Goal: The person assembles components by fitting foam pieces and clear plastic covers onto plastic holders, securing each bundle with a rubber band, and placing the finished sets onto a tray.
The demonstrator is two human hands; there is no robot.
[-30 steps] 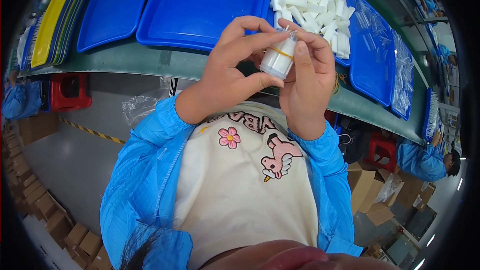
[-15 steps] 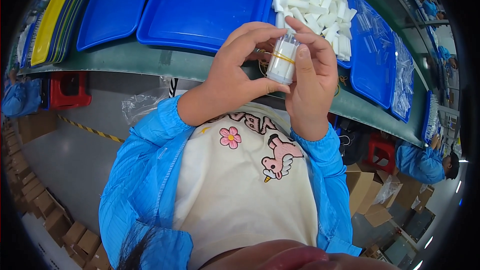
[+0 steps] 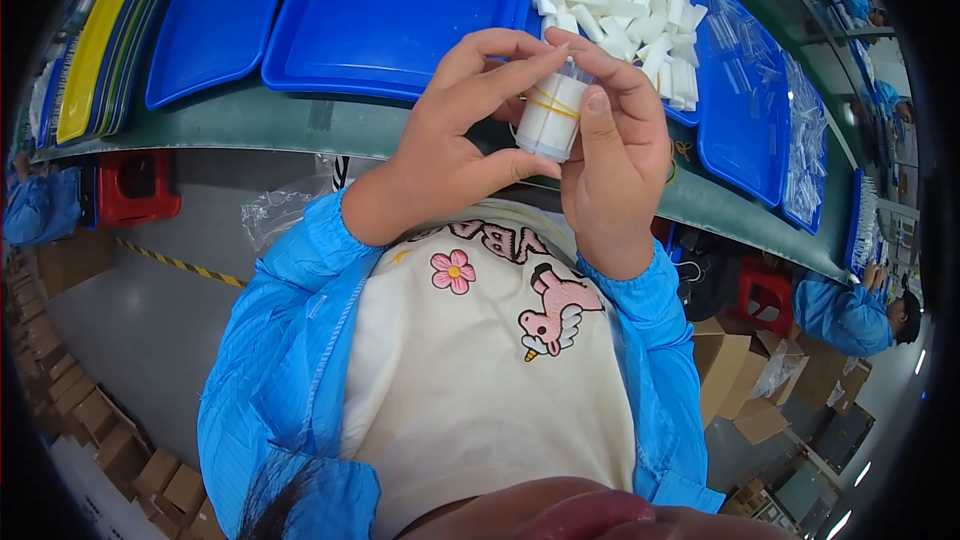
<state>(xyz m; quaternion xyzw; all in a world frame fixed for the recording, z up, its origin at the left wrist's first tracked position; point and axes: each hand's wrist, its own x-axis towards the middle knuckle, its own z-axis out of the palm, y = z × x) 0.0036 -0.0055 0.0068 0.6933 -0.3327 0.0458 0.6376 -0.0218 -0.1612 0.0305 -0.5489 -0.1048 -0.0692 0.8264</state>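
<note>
Between my two hands is a small clear cylinder with white pieces inside and a yellow rubber band around its middle. It is held tilted, above the near edge of the table. My left hand has its thumb by the lower end and its fingers at the upper end. My right hand grips the other side, thumb pressed along the cylinder and fingers curled over its top. Part of the top end is hidden behind the fingers.
White rectangular pieces are heaped beyond my hands. A large blue tray lies to the left, with stacked yellow and blue trays farther left. On the right, a blue tray carries clear plastic parts. A co-worker sits at far right.
Both hands and the cylinder have shifted slightly left. The cylinder has turned a little, so more of its rubber band faces me. Both hands keep hold.
</note>
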